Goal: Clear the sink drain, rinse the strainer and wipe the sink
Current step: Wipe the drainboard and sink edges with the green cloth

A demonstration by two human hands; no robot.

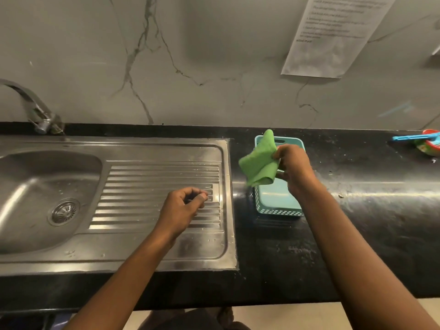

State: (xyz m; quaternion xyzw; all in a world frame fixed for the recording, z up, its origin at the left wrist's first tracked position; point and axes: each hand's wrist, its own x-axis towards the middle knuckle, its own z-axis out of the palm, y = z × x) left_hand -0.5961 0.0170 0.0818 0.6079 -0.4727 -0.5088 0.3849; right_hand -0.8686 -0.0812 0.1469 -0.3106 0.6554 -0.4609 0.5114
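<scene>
Fig.: Green cloth [258,163] is pinched in the right hand [294,170] grip and held above the teal basket [278,211] on the bench [357,210]. Left hand [183,206] is seen clenched over the drainboard [142,177], w/ nothing visible in it. Sink basin [35,182] w/ strainer [63,211] lies well left of the cloth. The left hand is nearer to it, so a leftward carry across the drainboard is judged req'd.

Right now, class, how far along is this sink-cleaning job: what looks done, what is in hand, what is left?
Done, apparently: the strainer sits in the drain and the sink shows no debris. In hand: the right hand grips the green cloth above the teal basket. Left: wiping; droplets dot the drainboard, below the curled left hand.
</scene>
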